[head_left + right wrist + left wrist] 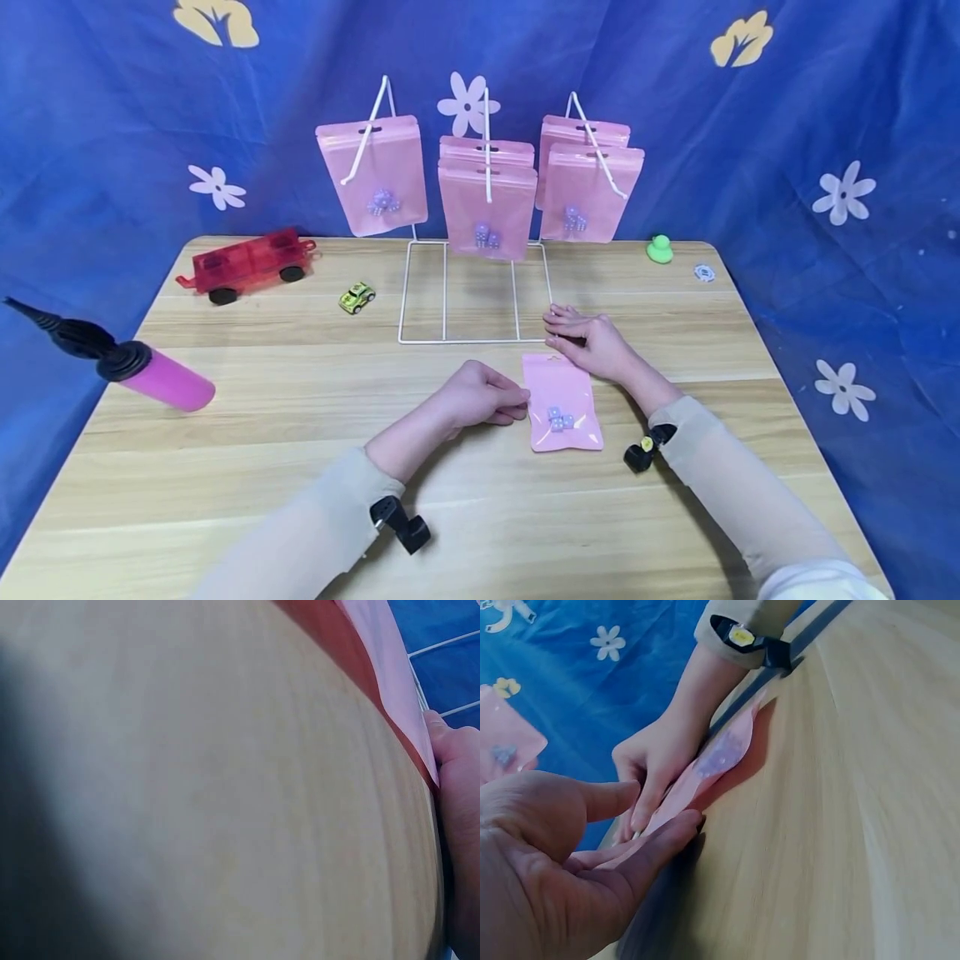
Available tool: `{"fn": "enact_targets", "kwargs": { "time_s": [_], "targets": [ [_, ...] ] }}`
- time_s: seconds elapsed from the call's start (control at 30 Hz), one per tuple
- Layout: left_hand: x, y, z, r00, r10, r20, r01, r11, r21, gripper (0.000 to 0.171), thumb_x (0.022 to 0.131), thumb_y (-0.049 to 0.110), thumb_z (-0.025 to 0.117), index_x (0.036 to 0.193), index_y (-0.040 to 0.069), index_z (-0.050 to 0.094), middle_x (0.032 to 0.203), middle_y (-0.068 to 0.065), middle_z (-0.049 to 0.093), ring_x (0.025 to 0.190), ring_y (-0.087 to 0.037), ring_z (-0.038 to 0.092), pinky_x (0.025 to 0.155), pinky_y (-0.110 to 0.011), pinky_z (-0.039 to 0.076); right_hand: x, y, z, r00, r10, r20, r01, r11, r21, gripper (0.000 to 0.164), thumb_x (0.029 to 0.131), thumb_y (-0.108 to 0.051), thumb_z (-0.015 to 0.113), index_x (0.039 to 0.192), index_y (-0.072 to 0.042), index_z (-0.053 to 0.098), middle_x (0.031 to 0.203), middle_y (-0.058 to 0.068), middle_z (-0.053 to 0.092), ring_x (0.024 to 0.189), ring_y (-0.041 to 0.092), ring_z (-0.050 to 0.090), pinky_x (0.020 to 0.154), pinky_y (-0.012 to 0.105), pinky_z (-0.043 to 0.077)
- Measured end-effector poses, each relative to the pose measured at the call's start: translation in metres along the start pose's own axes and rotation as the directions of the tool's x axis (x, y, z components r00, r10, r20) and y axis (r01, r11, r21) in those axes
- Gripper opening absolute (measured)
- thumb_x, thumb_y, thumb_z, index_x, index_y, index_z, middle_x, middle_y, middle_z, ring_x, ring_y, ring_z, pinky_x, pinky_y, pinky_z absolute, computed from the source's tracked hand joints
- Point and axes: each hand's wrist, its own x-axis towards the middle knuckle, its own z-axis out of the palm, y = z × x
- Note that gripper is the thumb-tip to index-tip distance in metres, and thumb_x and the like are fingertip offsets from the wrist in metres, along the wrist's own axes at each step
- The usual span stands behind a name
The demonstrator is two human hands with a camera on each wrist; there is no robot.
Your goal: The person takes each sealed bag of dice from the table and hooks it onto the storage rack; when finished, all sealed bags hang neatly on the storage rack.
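Note:
A pink zip pouch (pixel 564 392) with small lavender dice (pixel 557 422) in it lies flat on the table. My left hand (pixel 483 395) is at the pouch's left edge; in the left wrist view its thumb and fingers stand apart, and the fingertips touch the pouch. Just above the pouch, my right hand (pixel 592 343) holds the front right corner of the white wire rack (pixel 472 341) between thumb and fingers, which partly hide that corner. Several similar pink pouches (pixel 487 200) hang from the rack's three hooks.
On the left are a pink hand pump (pixel 168 379) with a black nozzle, a red toy wagon (pixel 251 262) and a small yellow-green toy car (pixel 357 297). A green rubber duck (pixel 660 248) and a poker chip (pixel 704 272) sit at the back right, before a blue flowered cloth (pixel 847 100).

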Motion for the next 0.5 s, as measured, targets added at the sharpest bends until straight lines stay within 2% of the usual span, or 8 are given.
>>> {"fn": "enact_targets", "kwargs": {
  "time_s": [0.17, 0.3, 0.5],
  "targets": [
    [0.006, 0.002, 0.007, 0.999, -0.001, -0.035, 0.001, 1.0, 0.006, 0.023, 0.099, 0.009, 0.077, 0.108, -0.012, 0.073, 0.093, -0.02, 0.078, 0.082, -0.023, 0.078, 0.074, -0.034, 0.066, 0.0, 0.001, 0.001, 1.0, -0.022, -0.013, 0.023, 1.0, 0.004, 0.03, 0.098, -0.015, 0.079, 0.125, -0.001, 0.077, 0.137, 0.009, 0.069, 0.14, 0.031, 0.055, 0.125, 0.044, 0.034],
    [0.012, 0.0, 0.009, 0.996, 0.02, -0.085, -0.021, 1.0, -0.007, 0.023, 0.097, 0.005, 0.078, 0.109, -0.012, 0.071, 0.09, -0.021, 0.078, 0.079, -0.022, 0.079, 0.071, -0.032, 0.066, 0.001, 0.001, 0.002, 0.999, -0.033, -0.025, 0.034, 0.999, 0.009, 0.03, 0.098, -0.014, 0.079, 0.124, 0.0, 0.077, 0.136, 0.011, 0.069, 0.139, 0.033, 0.056, 0.125, 0.046, 0.033],
    [0.018, -0.002, 0.011, 0.992, 0.053, -0.115, -0.051, 0.999, 0.016, 0.023, 0.095, 0.001, 0.078, 0.109, -0.014, 0.069, 0.085, -0.021, 0.077, 0.074, -0.022, 0.078, 0.067, -0.03, 0.066, 0.0, -0.001, 0.001, 1.0, -0.02, -0.021, 0.02, 1.0, 0.012, 0.03, 0.097, -0.013, 0.08, 0.125, 0.0, 0.076, 0.137, 0.011, 0.069, 0.14, 0.033, 0.055, 0.125, 0.047, 0.033]
  ]
}}
